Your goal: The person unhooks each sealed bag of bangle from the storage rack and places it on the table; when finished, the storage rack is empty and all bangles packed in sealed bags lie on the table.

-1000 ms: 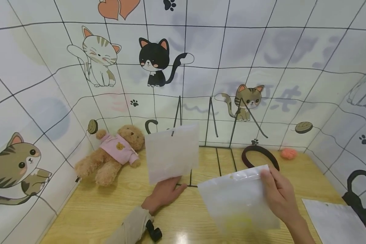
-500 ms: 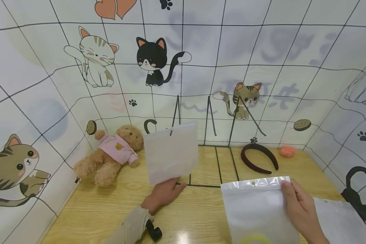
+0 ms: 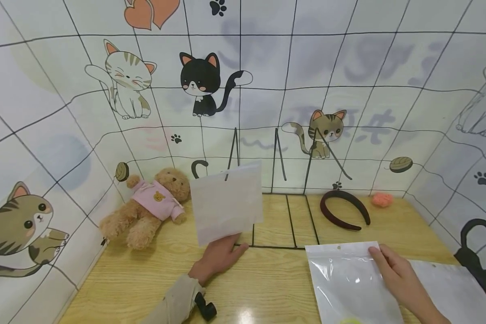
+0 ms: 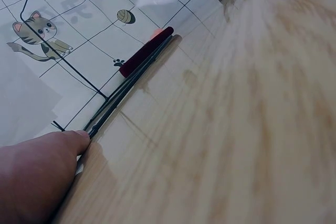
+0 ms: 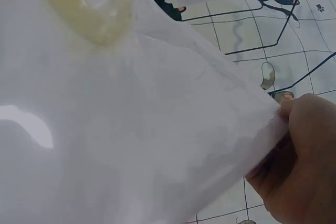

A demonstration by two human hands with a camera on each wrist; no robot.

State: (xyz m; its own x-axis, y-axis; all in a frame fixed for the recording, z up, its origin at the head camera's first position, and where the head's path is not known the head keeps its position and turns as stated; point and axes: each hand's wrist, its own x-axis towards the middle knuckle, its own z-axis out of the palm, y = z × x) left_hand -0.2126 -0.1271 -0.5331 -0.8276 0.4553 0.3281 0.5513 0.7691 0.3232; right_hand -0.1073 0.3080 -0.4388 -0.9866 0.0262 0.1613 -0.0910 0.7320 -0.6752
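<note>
My right hand (image 3: 405, 281) pinches the top right corner of a white zip bag (image 3: 348, 274) low over the table's right side. A pale yellow curved band (image 5: 92, 22) shows through the bag in the right wrist view. My left hand (image 3: 218, 257) holds the front bar of a black wire display rack (image 3: 275, 247), its thumb lying along the bar. The other left fingers are partly hidden behind a white bag (image 3: 227, 204) that hangs from the rack's left hook. In the left wrist view, the thumb (image 4: 68, 142) touches the black wire.
A teddy bear (image 3: 155, 202) in a pink top lies at the back left. Behind on the right are a dark red headband (image 3: 326, 211) and a coral fluffy item (image 3: 382, 199). Another white bag (image 3: 449, 288) lies at the right edge. Cat-print walls surround the table (image 3: 146, 279).
My right hand has moved right and down with the zip bag, which has swung from a tilt to nearly level along its top. The left hand stays at the rack.
</note>
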